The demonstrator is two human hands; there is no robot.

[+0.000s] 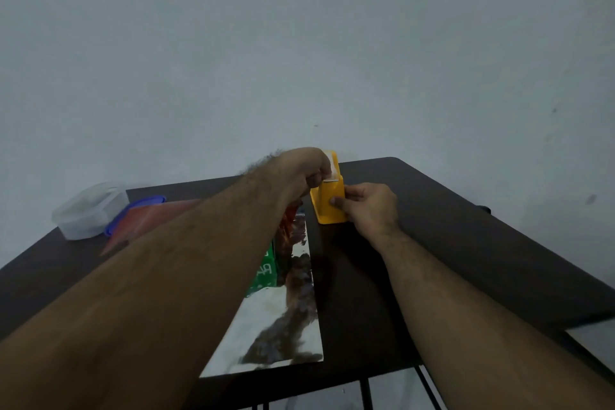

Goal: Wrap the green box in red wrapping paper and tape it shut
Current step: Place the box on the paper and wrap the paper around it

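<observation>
Green box (266, 273) below left hand (301, 173).

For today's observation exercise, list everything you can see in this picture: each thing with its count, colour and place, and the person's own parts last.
tape dispenser: one, yellow, upright at the far middle of the table, held by both hands.
tape: one strip, whitish, pulled up from the dispenser's top.
green box: one, green with white lettering, on the paper, mostly hidden by the left forearm.
wrapping paper: one sheet, shiny silver side up with red showing, across the table's middle.
plastic container: one, clear, far left corner.
lid: one, blue, beside the container.
table: one, dark brown.
left hand: one, pinching the tape.
right hand: one, gripping the dispenser.
</observation>
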